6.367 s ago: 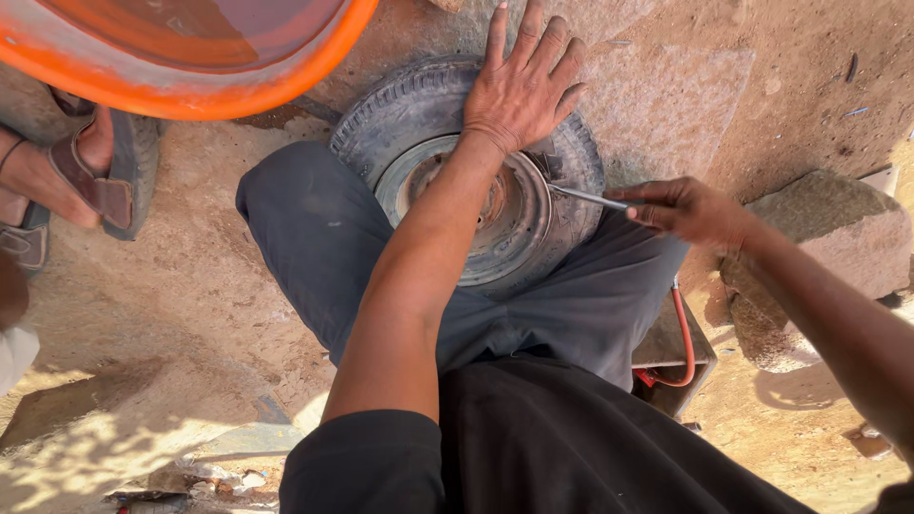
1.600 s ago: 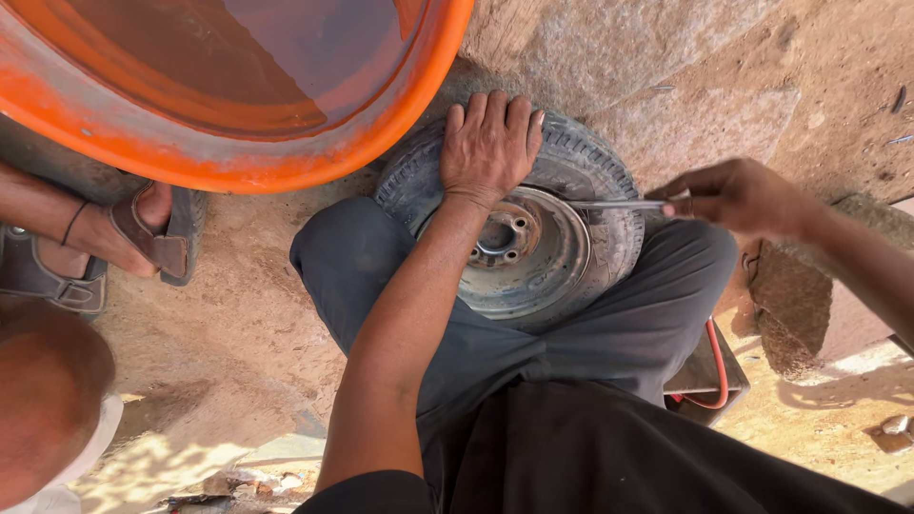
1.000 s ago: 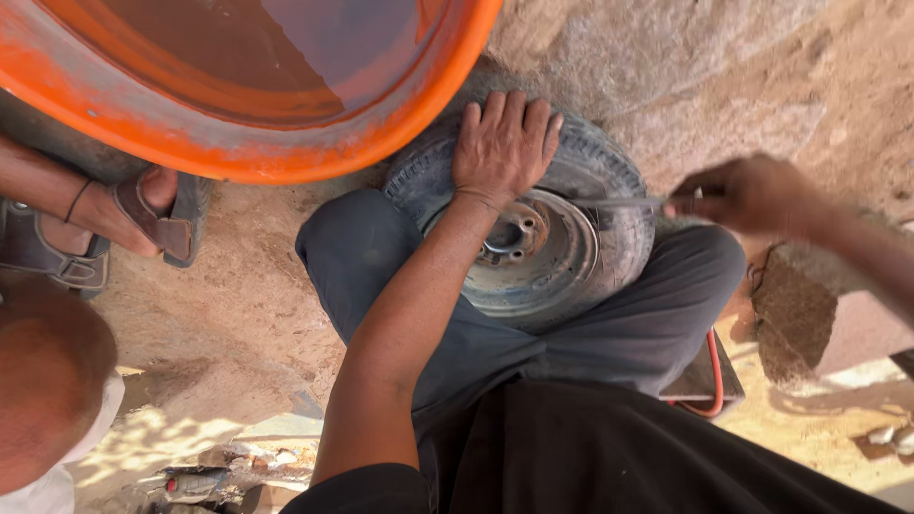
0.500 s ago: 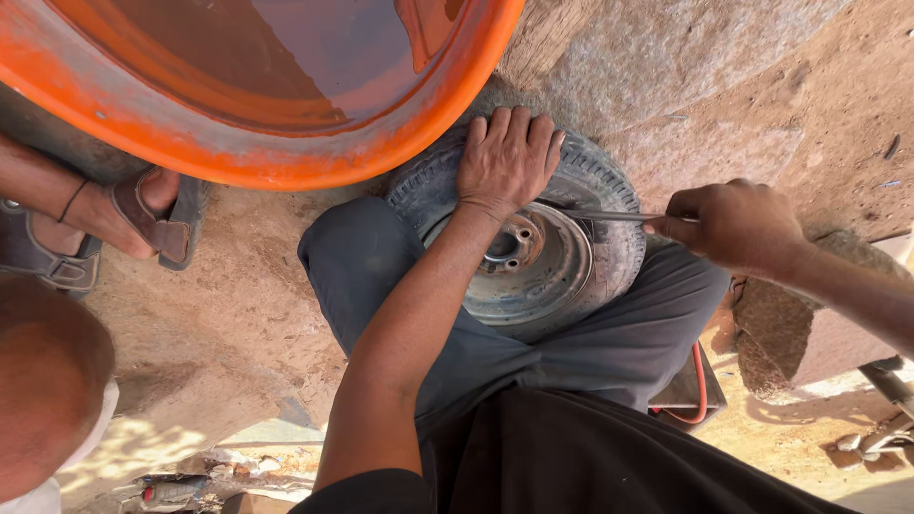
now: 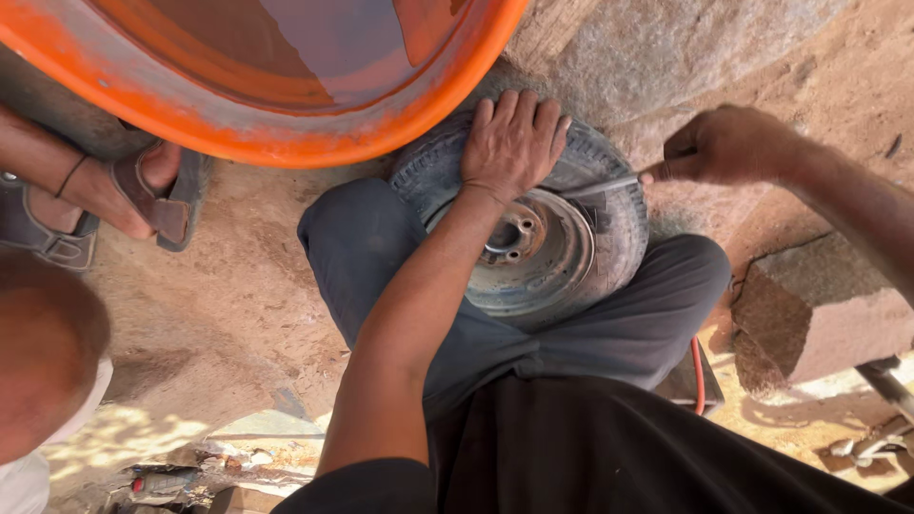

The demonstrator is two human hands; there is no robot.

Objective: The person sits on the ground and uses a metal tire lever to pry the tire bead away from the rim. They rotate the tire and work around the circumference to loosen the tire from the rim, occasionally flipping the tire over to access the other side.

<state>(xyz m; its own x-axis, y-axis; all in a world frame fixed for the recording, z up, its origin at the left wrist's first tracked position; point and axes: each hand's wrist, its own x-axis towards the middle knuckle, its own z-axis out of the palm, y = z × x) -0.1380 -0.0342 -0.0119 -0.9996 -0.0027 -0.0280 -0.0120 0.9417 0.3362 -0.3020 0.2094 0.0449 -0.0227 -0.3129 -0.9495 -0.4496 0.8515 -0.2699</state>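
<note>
— Prying with that thin grey metal rod (image 5: 600,185) clenched in the right hand (image 5: 725,145), tip between the small worn black rubber tyre (image 5: 624,228) and rusty steel rim (image 5: 533,252) on your lap?
— Yes; the left hand (image 5: 512,143) lies flat, fingers spread, on the tread.
— A slip could jab those fingers.

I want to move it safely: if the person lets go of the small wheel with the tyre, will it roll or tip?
The wheel leans between the person's knees, so it would probably tip flat. Its round tyre could roll if stood upright. The metal rim suggests it is rather heavy and stiff. The left hand presses on it; the right hand holds a thin tool.
</note>
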